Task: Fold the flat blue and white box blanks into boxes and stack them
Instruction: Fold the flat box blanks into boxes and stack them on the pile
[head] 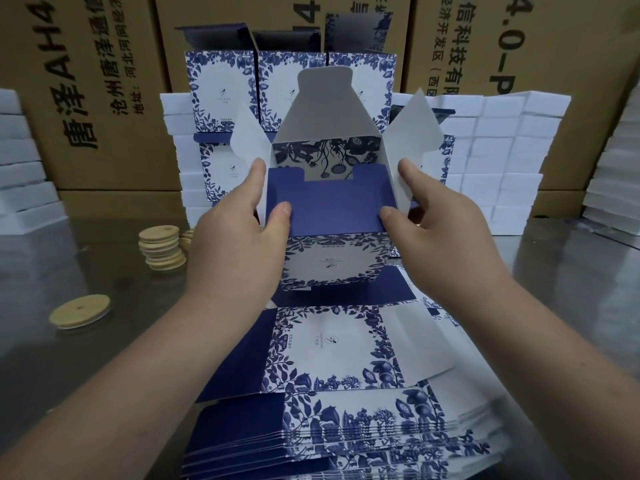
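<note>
A half-formed blue and white box (332, 261) is held up in the middle of the view, its open end toward me. My left hand (239, 244) grips its left wall and my right hand (440, 237) grips its right wall. Both thumbs press the dark blue flap (332, 206) inward. Its white side flaps and tall lid flap (323, 102) stand open. Flat blanks (339, 393) lie fanned on the table below my arms. Folded boxes (291, 88) are stacked upright behind the held box.
Round beige discs (161, 249) are piled at the left, and one disc (80, 311) lies alone nearer me. White boxes (502, 161) are stacked at the back right and far left. Large brown cartons (93, 98) wall off the back.
</note>
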### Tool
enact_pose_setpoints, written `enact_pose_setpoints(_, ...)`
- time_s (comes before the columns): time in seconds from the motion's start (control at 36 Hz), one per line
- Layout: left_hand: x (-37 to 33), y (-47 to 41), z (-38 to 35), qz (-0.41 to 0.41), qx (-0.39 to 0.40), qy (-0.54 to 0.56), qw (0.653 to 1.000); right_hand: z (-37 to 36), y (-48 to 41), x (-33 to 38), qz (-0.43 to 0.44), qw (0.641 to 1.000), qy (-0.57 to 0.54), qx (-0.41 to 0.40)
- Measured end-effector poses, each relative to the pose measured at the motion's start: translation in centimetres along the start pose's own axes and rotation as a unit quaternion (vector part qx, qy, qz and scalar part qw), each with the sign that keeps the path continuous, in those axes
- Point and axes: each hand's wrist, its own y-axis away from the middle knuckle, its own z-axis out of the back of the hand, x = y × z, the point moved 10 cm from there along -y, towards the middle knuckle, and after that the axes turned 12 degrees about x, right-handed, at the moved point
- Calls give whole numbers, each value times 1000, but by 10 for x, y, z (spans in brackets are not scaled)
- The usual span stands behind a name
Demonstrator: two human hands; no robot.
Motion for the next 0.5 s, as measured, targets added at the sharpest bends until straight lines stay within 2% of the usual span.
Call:
enact_pose_setpoints(0.17, 1, 0, 2, 12, -8, -5, 1000, 3, 2, 5, 29, 998, -41, -24)
enact_pose_setpoints(0.25, -2, 2, 3, 9, -14, -6, 1000, 20, 9, 16, 81, 986, -106, -95)
enact_pose_setpoints(0.36, -6, 4, 4, -4, -22, -3, 1000, 41, 22, 32, 172, 963, -130, -163)
enact_pose_setpoints(0.5, -10, 5, 3, -9, -20, -16, 1000, 46, 24, 34, 207, 951, -151, -172)
